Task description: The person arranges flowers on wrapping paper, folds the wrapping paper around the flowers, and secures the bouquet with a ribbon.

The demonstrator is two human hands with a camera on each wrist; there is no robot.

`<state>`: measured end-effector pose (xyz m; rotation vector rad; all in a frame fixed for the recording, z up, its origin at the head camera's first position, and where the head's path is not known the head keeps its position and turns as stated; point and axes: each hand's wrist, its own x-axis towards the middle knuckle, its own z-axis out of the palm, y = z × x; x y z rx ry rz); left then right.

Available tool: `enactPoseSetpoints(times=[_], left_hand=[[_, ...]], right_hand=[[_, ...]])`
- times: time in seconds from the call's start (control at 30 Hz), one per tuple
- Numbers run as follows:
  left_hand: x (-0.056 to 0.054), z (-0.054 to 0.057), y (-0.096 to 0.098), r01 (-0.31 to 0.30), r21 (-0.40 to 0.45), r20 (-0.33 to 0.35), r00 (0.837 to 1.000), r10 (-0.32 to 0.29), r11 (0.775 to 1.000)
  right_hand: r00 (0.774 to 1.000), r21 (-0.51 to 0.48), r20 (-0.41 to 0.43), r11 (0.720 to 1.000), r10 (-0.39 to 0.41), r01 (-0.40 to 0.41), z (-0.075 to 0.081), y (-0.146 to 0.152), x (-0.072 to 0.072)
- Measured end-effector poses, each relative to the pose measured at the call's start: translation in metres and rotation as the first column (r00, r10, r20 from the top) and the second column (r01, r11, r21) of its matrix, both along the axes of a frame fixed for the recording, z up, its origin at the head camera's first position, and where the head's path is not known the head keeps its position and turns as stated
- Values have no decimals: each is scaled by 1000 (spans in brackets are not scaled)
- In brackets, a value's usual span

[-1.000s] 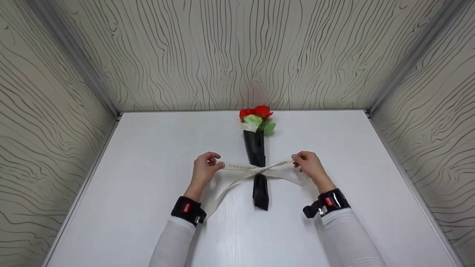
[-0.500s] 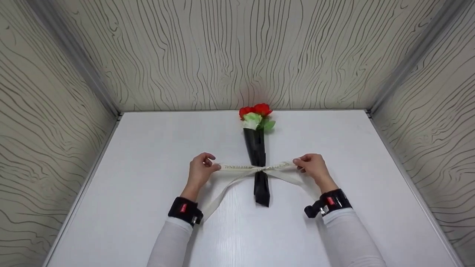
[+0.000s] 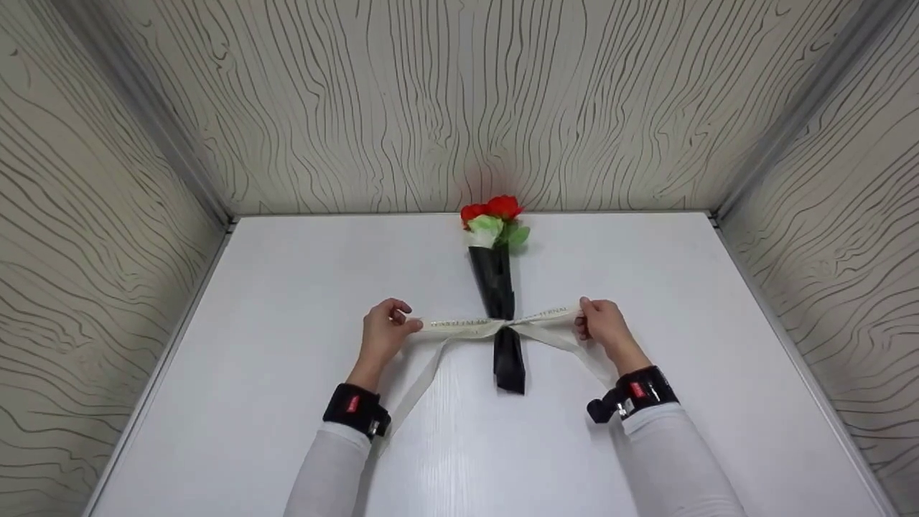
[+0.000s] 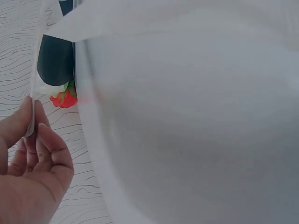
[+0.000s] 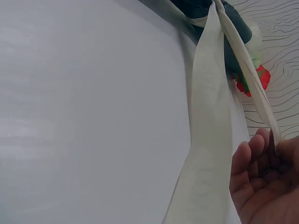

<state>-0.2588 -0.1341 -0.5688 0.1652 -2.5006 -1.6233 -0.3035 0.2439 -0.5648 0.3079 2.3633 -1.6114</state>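
A bouquet with red flowers [image 3: 505, 207], a pale green-white flower [image 3: 484, 231] and green leaves lies on the table in a black wrapper [image 3: 491, 280]. Around the wrapper's narrow part runs a cream ribbon [image 3: 459, 327] with printed letters, crossed into a knot at the middle. To the left of the bouquet, my left hand [image 3: 385, 332] pinches one loop of it between thumb and forefinger. On the other side my right hand [image 3: 603, 327] pinches the opposite loop. The right wrist view shows a loose tail [image 5: 210, 116] hanging past the right hand [image 5: 266, 172].
The white table [image 3: 287, 273] is bounded by wood-grain patterned panels [image 3: 459, 108] at the back and sides. Black camera straps [image 3: 355, 409] sit on both wrists. Another ribbon tail [image 3: 420, 391] trails toward the left wrist.
My hands have drawn slightly apart, and the ribbon's crossing has tightened into a small knot. The bouquet has shifted a little away from me.
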Motion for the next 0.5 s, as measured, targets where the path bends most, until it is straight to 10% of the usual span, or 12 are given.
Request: enactPoseSetpoints(times=[0.27, 0.5], left_hand=[[-2, 0, 3, 14, 32, 1, 1000, -14, 999], [-1, 1, 2, 18, 59, -11, 1000, -17, 998]], right_hand=[[987, -30, -119, 993, 110, -114, 0, -7, 1], [990, 71, -134, 997, 40, -31, 3, -10, -2]])
